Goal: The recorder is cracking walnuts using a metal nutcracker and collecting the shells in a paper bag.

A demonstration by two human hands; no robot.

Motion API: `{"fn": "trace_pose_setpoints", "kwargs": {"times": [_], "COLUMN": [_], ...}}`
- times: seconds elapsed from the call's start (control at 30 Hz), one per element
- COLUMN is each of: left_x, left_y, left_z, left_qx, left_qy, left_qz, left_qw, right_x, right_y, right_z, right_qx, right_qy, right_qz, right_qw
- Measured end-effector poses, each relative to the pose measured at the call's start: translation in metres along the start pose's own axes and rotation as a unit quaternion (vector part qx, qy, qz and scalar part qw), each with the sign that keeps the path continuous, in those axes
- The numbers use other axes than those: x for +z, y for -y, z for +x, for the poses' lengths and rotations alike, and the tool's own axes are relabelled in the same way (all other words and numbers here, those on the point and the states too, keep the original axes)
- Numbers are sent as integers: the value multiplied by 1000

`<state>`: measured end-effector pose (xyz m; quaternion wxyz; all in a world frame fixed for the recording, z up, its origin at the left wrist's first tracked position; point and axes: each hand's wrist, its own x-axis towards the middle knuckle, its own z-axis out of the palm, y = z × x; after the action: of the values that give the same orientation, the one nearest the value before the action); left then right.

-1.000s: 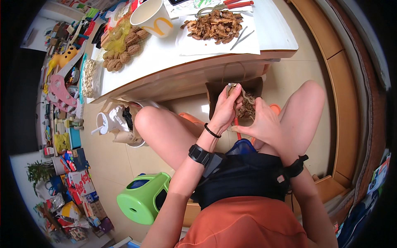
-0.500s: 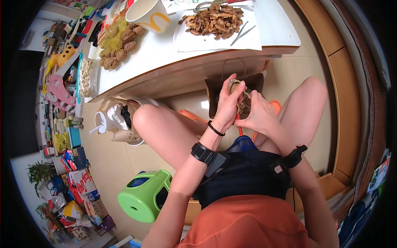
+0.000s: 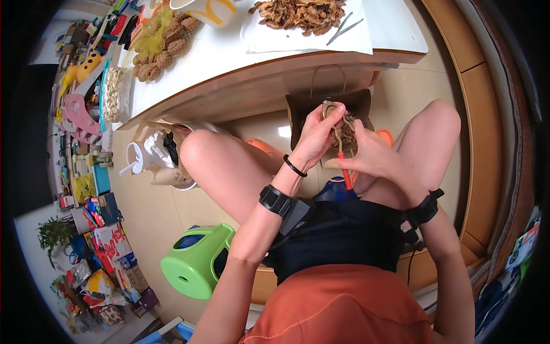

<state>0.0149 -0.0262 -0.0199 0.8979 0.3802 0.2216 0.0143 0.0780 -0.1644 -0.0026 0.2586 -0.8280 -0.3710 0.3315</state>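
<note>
Tool (image 3: 340, 155) sits tight in our left hand (image 3: 316, 136); loosening could drop it in the bag (image 3: 297, 117) below. Right hand's (image 3: 378, 156) grip, we can't tell.

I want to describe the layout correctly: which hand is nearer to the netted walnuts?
Left: the left hand is to the right of the netted walnuts; the right hand, farther right.

Left hand (image 3: 315, 137) has the head end of a red-handled nutcracker (image 3: 345, 172), handle slanting down toward the lap. Right hand (image 3: 372, 153) is right beside it, thumb near the handle; grip unclear. Both over an open brown paper bag (image 3: 360, 102) with broken bits inside. White table (image 3: 223, 54) ahead: brown pieces (image 3: 302, 16) and tweezers (image 3: 334, 38) on paper (image 3: 303, 46), whole walnuts (image 3: 150, 70) left.
</note>
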Motion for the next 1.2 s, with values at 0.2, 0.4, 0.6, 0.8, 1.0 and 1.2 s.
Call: {"fn": "trace_pose_setpoints", "kwargs": {"times": [0.2, 0.4, 0.6, 0.8, 1.0, 1.2], "left_x": [0, -6, -10, -12, -8, -2], "left_y": [5, 16, 14, 7, -8, -13], "left_z": [1, 1, 2, -3, -2, -6], "left_qx": [12, 47, 9, -56, -72, -33], "left_qy": [-13, -42, -48, -16, 20, 27], "left_qz": [33, 76, 18, -10, -117, 7], "left_qw": [999, 995, 999, 998, 990, 999], "right_x": [-4, -4, 11, 13, 32, 13], "right_y": [3, 12, 3, -4, -29, 7], "right_z": [2, 2, 6, -5, -2, -9], "right_qx": [13, 51, 25, -5, -257, 29], "right_qy": [45, 81, 34, -25, -162, -114], "right_qz": [3, 16, 47, 79, 22, 75], "right_qw": [999, 995, 998, 997, 952, 990]}}
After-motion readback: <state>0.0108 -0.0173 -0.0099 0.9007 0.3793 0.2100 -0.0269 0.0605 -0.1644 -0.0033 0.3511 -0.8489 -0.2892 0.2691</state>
